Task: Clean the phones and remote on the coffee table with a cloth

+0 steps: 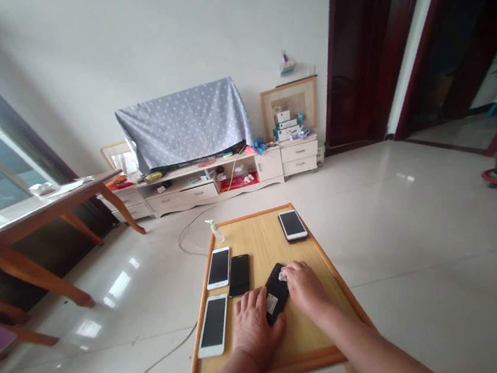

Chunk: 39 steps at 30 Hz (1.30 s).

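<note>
My left hand (258,329) lies on a black smartphone (276,294), which is face down on a low wooden table (252,222) and has a pale label on its back. My right hand (302,288) rests at the phone's upper end, its fingertips pinching a small white scrap (282,276). Left of the hands lie a white smartphone (213,325), another white smartphone (219,267) and a black smartphone (239,275), all screen up. A white smartphone (292,224) sits at the far right corner, on a dark phone. A small pump bottle (215,231) stands at the far left corner.
A thin white cable (160,358) runs across the tiled floor around the low table. A larger wooden table (41,219) stands at left by a window. Further back is a cream cabinet (213,187) with clutter, beneath a polka-dot cloth (183,125). Dark doorways are at right.
</note>
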Tool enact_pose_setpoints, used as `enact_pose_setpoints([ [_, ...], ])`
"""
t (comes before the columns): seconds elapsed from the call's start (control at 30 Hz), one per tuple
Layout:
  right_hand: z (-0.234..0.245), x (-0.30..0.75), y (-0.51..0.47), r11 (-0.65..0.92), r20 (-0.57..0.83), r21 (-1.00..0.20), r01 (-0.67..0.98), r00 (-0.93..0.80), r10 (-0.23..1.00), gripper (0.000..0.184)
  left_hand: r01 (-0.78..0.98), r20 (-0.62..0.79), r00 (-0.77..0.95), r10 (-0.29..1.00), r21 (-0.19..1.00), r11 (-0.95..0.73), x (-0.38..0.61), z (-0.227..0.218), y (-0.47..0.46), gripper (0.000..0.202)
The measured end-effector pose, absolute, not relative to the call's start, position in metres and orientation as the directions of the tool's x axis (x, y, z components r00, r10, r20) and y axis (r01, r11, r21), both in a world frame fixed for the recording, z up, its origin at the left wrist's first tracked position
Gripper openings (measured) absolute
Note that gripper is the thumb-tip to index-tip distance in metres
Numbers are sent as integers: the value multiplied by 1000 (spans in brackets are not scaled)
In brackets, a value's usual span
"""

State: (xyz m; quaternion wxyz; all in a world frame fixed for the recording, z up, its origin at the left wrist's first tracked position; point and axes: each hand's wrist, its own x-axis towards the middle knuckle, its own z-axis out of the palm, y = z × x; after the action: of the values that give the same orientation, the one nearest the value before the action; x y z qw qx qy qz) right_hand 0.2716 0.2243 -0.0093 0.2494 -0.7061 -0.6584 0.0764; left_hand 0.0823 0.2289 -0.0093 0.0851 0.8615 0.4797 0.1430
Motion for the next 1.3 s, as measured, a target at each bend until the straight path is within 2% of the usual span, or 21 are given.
enact_pose_setpoints([
  [0.1,-9,268,218,-6,223,-444,896,118,968,33,805,147,500,854,286,-520,82,-9,229,63],
  [0.27,-10,241,200,130,273,-433,892,-8,962,33,809,131,497,858,286,-513,82,-8,229,59],
  [0.53,-7,258,213,-53,172,-374,926,126,977,41,804,132,504,853,289,-520,82,-8,229,63],
  [0.7,-8,246,205,102,175,-400,911,-33,984,45,789,143,512,847,311,-529,83,-4,229,56],
  [0.77,-8,252,209,65,164,-393,917,0,986,45,793,141,509,849,308,-526,82,-5,229,58],
  [0.87,-9,265,220,-75,118,-366,928,126,985,46,804,130,501,856,297,-516,82,-7,229,63],
  [0.93,-11,267,223,-96,108,-365,926,145,984,48,806,127,501,856,293,-515,81,-8,230,62],
  [1.13,-14,250,218,82,145,-418,905,-23,989,46,794,145,512,847,297,-531,83,-4,229,56],
  [1.3,-12,265,231,-107,82,-394,913,151,985,49,810,132,502,855,275,-518,82,-7,229,62],
])
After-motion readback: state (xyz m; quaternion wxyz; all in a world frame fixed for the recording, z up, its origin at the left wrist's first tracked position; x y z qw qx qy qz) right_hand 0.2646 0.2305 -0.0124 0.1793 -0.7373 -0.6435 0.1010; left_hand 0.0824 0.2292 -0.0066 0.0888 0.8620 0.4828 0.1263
